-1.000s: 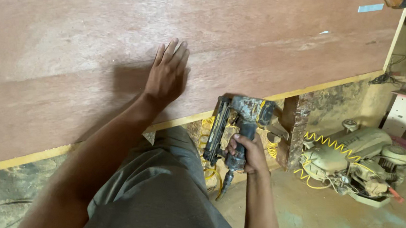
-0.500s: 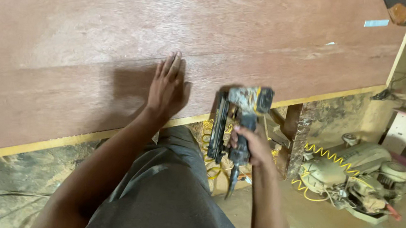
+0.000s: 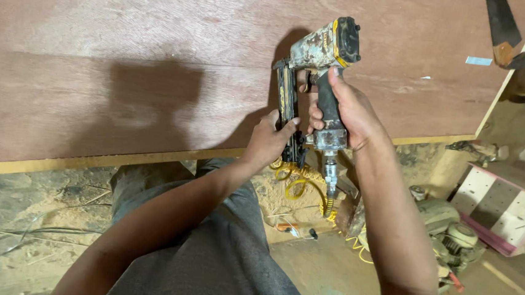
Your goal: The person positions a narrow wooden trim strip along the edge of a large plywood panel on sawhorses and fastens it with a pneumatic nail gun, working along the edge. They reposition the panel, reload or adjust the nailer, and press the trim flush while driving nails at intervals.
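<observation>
Nail gun: a worn yellow-and-grey pneumatic nail gun (image 3: pixel 317 65) is held up over the near part of the plywood sheet (image 3: pixel 126 64) on the bench, its nose apparently off the wood.
Right hand: the right hand (image 3: pixel 345 110) is closed round the black grip, a finger up near the trigger.
Left hand: the left hand (image 3: pixel 270 139) pinches the lower end of the long magazine (image 3: pixel 288 115).
Risk, firing: with a finger so near the trigger and the left fingers close to the magazine, a stray shot could hit that hand.
Risk, hose: the yellow coiled air hose (image 3: pixel 297 184) hangs under the grip and could snag or tug the tool aside.
Hidden: the nose tip and trigger are hard to make out.
Cut off: a saw (image 3: pixel 502 29) at the top right edge; the machines on the sawdusty floor (image 3: pixel 36 212) are blurred.
</observation>
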